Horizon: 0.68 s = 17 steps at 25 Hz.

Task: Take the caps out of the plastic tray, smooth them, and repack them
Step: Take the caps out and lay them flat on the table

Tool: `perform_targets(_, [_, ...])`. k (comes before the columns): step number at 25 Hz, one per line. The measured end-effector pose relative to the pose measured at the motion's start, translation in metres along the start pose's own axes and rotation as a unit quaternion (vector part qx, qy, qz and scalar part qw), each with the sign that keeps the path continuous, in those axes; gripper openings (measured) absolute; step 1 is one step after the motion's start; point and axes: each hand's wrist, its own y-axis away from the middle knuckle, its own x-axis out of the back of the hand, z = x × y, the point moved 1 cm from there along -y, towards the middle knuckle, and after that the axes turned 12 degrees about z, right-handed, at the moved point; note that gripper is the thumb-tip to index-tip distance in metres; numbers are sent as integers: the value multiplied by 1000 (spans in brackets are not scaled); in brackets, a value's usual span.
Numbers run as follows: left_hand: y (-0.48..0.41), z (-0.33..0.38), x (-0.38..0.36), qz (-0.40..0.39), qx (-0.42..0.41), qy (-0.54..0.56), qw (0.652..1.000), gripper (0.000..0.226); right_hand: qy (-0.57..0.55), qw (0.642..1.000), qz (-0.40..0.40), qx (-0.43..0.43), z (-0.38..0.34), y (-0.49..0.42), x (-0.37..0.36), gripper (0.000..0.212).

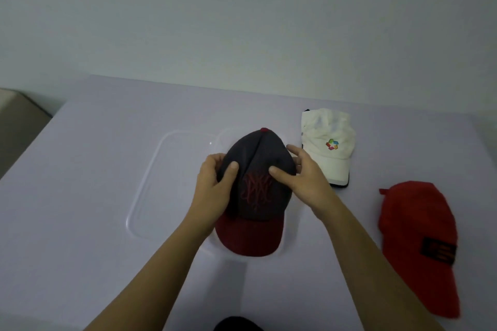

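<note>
Head view looks down on a pale table [94,223] where both hands hold a dark grey cap [258,169] with a maroon brim and a maroon embroidered front. The left hand [212,191] wraps the crown's left side, thumb pressed on the front panel; the right hand [304,180] has its thumb on the front panel beside the embroidery, fingers curled around the right side. Each grip is clamped on the cap, which sits over the right part of a clear plastic tray [150,183], brim toward the person. Whether it rests in the tray or is held just above it I cannot tell.

This looks like the smoothing step, or the first repack. To do it well, the thumbs should press outward from the centre seam toward the sides, so the crease down the crown flattens rather than folds over, while the fingers behind support the fabric. The stiff brim should stay flat.

Apart from this cap, the tray shows nothing inside it; its left part is bare. Outside it, to the right, lie a white cap [326,145] with a small multicoloured logo, its crown visibly crumpled, and nearer the person a red cap [414,236] with a dark patch on its side. Both appear to be waiting to go back in.
</note>
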Motion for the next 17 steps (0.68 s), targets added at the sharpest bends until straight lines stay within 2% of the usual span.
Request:
perform_targets(1, [6,17,-4,2,0,41,999,8,-21,999,19,22,-7,8,11,51])
perform_targets(3, [20,45,-24,1,-23,67,998,9,-31,993,103,47,-8,20,32,39])
perform_targets(5, [33,58,-55,-19,-35,73,997,14,-77,987,139,-8,1,33,59,40])
perform_targets(7, [48,59,-85,-34,-37,62,997,15,-147,979,121,-69,16,44,83,55])
perform_targets(9, [67,52,-116,-42,-35,42,998,16,-164,971,136,-108,38,55,111,76])
perform_targets(11, [86,35,-142,-55,-9,20,998,17,-158,969,142,-128,66,66,134,82])
perform_targets(14, [105,-4,-169,-57,52,-18,997,16,-184,961,86,-189,112,78,150,87])
perform_targets(17, [111,-36,-182,-21,70,-66,995,15,-185,952,30,-243,150,85,150,87])
